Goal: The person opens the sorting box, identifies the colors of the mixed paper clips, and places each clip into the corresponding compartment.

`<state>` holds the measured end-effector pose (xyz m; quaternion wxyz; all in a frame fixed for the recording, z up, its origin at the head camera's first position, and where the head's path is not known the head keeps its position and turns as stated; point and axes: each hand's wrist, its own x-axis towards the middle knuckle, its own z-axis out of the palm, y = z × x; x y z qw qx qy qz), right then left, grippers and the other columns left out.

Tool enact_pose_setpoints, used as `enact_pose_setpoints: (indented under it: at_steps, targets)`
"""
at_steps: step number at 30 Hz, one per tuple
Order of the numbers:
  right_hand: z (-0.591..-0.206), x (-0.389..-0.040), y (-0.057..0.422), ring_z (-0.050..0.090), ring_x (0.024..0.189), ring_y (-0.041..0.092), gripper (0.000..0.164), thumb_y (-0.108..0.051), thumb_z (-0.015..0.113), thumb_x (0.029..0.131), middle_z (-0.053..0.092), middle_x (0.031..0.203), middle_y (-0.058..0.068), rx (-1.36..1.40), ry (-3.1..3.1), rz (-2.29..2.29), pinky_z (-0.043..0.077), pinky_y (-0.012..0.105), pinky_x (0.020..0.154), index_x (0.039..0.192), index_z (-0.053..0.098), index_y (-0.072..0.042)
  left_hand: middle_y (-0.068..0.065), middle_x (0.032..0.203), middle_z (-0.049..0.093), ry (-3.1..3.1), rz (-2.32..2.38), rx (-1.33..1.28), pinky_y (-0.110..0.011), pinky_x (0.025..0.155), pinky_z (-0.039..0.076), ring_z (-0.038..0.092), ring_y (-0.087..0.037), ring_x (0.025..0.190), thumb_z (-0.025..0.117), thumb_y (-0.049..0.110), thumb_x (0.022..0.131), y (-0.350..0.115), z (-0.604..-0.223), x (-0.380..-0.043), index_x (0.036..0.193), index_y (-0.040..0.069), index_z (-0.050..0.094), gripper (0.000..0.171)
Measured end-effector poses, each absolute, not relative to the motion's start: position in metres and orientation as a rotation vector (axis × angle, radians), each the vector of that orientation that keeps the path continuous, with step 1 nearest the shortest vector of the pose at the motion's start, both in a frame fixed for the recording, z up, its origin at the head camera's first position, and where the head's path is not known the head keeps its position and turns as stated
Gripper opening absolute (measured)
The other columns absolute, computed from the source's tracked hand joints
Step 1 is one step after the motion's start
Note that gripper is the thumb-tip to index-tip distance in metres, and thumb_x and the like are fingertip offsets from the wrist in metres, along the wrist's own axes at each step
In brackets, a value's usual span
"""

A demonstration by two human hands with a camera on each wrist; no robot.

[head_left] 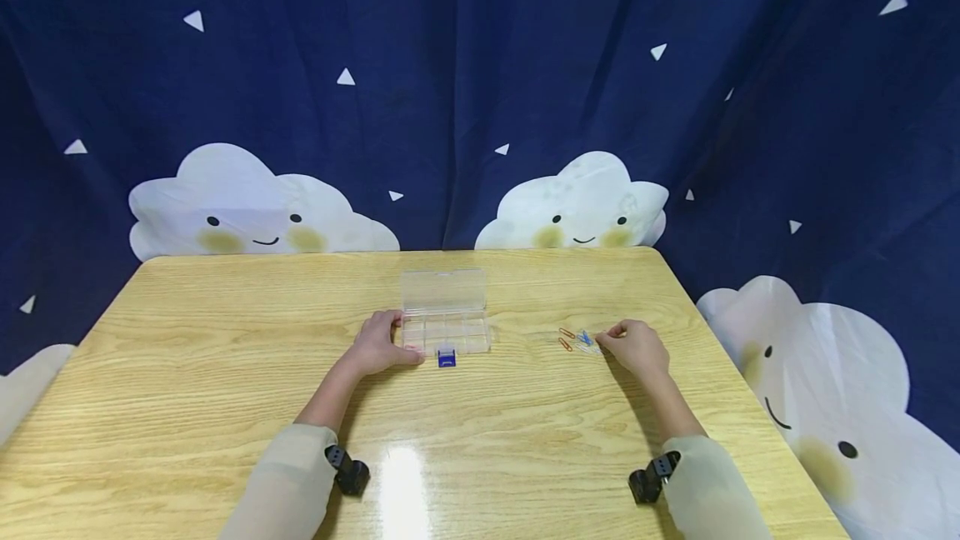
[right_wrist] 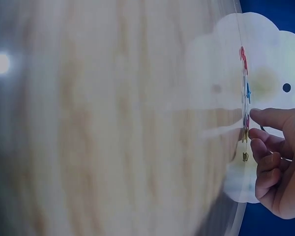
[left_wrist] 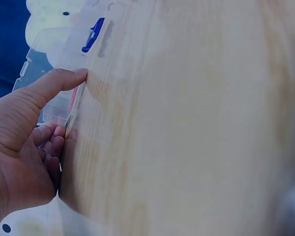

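A clear plastic compartment box (head_left: 456, 333) lies on the table with its lid (head_left: 444, 290) raised at the back and a blue latch (head_left: 447, 358) at its front. My left hand (head_left: 381, 345) holds the box by its left end, thumb (left_wrist: 71, 77) at the front corner and the other fingers along the side. To the right lies a small group of paper clips: orange-red ones (head_left: 566, 345), a blue one (head_left: 586, 338) and pale ones. My right hand (head_left: 636, 347) is at their right edge, with thumb and index fingertips close together but apart in the right wrist view.
Both hands work on a light wooden table (head_left: 495, 440). Behind it hangs a dark blue curtain (head_left: 420, 107) with white clouds and triangles. A gold clip (right_wrist: 245, 156) lies just past the right fingertips. Black wrist cameras (head_left: 349, 472) sit at both sleeves.
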<state>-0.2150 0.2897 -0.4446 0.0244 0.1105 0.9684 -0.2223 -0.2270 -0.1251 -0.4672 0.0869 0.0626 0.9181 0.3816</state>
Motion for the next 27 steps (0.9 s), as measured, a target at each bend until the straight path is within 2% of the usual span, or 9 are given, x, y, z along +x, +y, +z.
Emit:
enact_pose_setpoints:
  at_steps: [3,13,17,27]
  targets:
    - [-0.446,-0.216,0.288,0.060,0.074,0.023,0.034,-0.042,0.064,0.084,0.067,0.103,0.014,0.334,2.990,-0.685,0.039,0.028,0.053,0.095,0.066,-0.009,-0.018,0.125,0.047,2.731,1.134,0.189,-0.050,0.099,0.033,0.038,-0.036,0.118,0.082,0.034,0.066,-0.125,-0.468,-0.226,0.132,0.000,0.043,0.083]
    - [-0.449,-0.221,0.286,0.061,0.078,0.026,0.030,-0.039,0.063,0.085,0.067,0.099,0.014,0.337,3.009,-0.653,0.041,0.032,0.054,0.093,0.068,-0.010,-0.018,0.126,0.047,2.722,1.145,0.179,-0.049,0.099,0.033,0.038,-0.034,0.117,0.082,0.033,0.066,-0.125,-0.466,-0.225,0.133,0.000,0.042,0.084]
    - [-0.449,-0.224,0.285,0.060,0.075,0.023,0.030,-0.040,0.062,0.086,0.068,0.095,0.012,0.328,3.019,-0.640,0.039,0.030,0.052,0.090,0.068,-0.011,-0.018,0.130,0.045,2.714,1.157,0.177,-0.049,0.101,0.032,0.037,-0.034,0.120,0.082,0.034,0.066,-0.125,-0.467,-0.226,0.135,0.001,0.041,0.086]
    - [-0.449,-0.227,0.283,0.056,0.069,0.020,0.029,-0.039,0.063,0.086,0.067,0.096,0.012,0.326,3.008,-0.688,0.037,0.027,0.050,0.089,0.066,-0.010,-0.017,0.127,0.045,2.709,1.165,0.167,-0.049,0.099,0.032,0.038,-0.032,0.116,0.082,0.034,0.066,-0.126,-0.467,-0.227,0.135,0.002,0.041,0.087]
